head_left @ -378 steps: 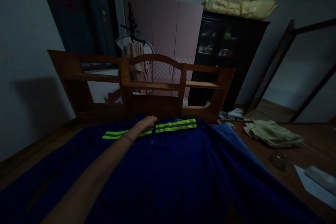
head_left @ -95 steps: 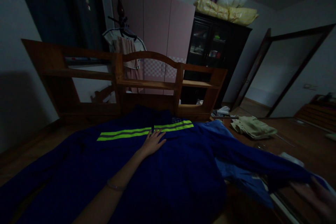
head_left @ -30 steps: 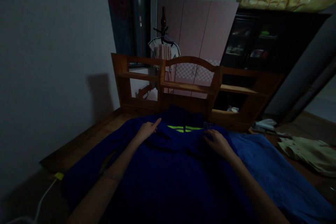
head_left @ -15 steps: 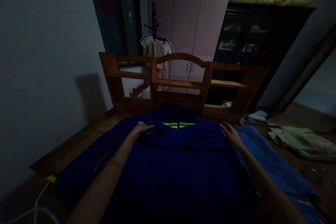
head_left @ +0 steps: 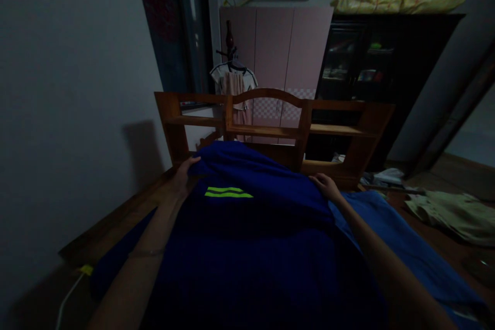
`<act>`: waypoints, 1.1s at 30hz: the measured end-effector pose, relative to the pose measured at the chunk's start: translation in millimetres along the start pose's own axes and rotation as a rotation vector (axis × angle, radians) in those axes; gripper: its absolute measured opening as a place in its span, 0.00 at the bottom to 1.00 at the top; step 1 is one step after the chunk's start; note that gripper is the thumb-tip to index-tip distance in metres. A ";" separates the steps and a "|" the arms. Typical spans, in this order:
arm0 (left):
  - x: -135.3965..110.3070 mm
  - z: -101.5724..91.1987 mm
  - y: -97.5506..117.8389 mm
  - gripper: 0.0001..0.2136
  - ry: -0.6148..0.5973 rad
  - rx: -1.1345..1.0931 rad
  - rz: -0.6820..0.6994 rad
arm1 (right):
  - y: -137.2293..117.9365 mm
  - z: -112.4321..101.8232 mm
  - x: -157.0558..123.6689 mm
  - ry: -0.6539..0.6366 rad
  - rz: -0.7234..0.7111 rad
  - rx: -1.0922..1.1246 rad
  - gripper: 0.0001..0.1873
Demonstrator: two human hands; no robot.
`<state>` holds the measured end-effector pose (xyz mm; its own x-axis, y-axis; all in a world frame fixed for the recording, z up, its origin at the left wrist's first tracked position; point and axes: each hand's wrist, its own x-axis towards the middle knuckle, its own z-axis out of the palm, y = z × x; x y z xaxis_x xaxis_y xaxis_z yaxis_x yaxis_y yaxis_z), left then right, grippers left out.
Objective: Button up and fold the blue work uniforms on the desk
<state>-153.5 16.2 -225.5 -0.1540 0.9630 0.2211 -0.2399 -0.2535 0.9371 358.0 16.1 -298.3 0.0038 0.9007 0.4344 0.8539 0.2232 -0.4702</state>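
Left hand (head_left: 184, 172) grips blue work jacket (head_left: 251, 227) at 10 o'clock; right hand (head_left: 326, 187) touches it at 2 o'clock, grip indiscernible.

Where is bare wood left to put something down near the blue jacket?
A bare wooden strip runs between the left wall and the blue work jacket, down to the yellow plug. Another patch lies between the light blue cloth and the khaki garment. The middle is crowded: the jacket covers it, with the left hand and right hand on it.
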 end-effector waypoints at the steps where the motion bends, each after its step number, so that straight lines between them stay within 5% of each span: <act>1: 0.2 -3.1 -3.5 0.18 -0.003 -0.016 0.008 | 0.4 1.2 0.7 0.022 0.009 0.000 0.30; 5: -6.8 -16.3 -35.1 0.13 -0.003 -0.115 -0.158 | 3.2 9.5 -2.6 0.017 0.053 -0.047 0.25; 9: -16.1 -29.9 -64.4 0.18 -0.205 -0.138 -0.556 | 7.0 17.9 -9.0 -0.074 0.088 -0.150 0.17; 12: -15.1 -27.6 -74.7 0.22 -0.223 -0.028 -0.793 | 6.2 20.3 -11.7 -0.127 0.109 -0.239 0.14; 15: -8.5 -12.9 -73.8 0.20 -0.172 0.124 -0.720 | 2.8 19.0 -12.7 -0.162 0.115 -0.320 0.14; 18: -6.0 4.6 -56.2 0.21 -0.134 0.120 -0.478 | -0.4 16.2 -13.1 -0.182 0.102 -0.376 0.14; 22: -18.6 19.1 -4.8 0.22 -0.078 0.171 -0.051 | -5.4 15.8 -11.5 -0.190 0.065 -0.409 0.15; 25: -27.3 20.8 33.8 0.23 -0.061 0.322 0.129 | -10.9 19.9 -7.9 -0.186 0.020 -0.419 0.16; 29: -15.4 6.2 36.3 0.24 -0.016 0.487 0.102 | -19.9 24.2 -3.7 -0.166 -0.029 -0.455 0.15; 33: -0.3 -28.3 -17.4 0.18 0.025 0.616 -0.138 | -37.0 19.3 -7.9 -0.084 -0.049 -0.507 0.15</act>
<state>-176.4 17.7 -249.5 -0.1852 0.9788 0.0880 0.3360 -0.0211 0.9416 316.3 7.9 -299.2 -0.0667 0.9252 0.3736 0.9970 0.0761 -0.0106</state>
